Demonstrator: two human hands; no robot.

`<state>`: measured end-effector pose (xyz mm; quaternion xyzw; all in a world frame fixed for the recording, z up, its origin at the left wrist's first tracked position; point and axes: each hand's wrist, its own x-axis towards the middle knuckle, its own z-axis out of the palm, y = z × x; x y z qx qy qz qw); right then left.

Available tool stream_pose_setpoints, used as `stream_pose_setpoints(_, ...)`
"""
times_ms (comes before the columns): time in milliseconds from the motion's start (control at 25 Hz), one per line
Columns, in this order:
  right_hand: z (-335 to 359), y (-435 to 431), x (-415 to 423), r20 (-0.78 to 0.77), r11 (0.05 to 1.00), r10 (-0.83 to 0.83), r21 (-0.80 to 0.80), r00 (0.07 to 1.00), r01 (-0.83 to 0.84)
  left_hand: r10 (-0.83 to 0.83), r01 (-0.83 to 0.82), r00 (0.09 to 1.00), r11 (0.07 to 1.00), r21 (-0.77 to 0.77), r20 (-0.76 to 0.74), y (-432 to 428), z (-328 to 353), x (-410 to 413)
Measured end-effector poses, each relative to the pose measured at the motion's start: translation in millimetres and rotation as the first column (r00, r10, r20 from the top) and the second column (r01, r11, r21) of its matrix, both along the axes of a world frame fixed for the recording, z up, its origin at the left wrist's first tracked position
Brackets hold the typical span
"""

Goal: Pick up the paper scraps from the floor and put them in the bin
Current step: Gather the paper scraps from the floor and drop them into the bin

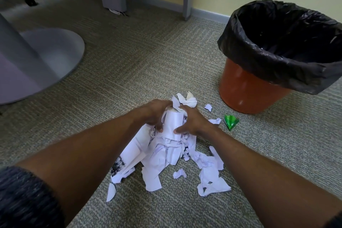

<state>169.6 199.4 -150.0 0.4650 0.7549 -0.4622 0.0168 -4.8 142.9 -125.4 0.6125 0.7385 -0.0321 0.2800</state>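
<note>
On carpet, left hand [155, 114] & right hand [192, 122] clamp paper scraps [172, 124], bundle upright; bin [248, 90] right, mouth up.

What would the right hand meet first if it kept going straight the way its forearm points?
Probably the crumpled white scraps just beyond the right hand, then bare carpet. The bin sits off to the right of that line.

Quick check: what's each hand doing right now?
Left hand: closed on the paper scraps.
Right hand: closed on the same bunch.
</note>
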Motion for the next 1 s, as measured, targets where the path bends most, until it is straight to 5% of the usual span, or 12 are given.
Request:
stream_pose_setpoints(480, 14.0, -21.6, 8.6, -0.207, 0.970, -0.239, -0.099, 0.949, 0.223, 0.135, -0.156, 0.985, 0.966, 0.205, 0.112, -29.0, 2.2, 18.8)
stream_pose_setpoints(1000, 61.4, -43.2, 30.5, -0.337, 0.971, -0.222, 0.007, 0.915, 0.239, 0.190, -0.289, 0.945, 0.867, 0.405, 0.268, -62.3, 51.2, 53.4)
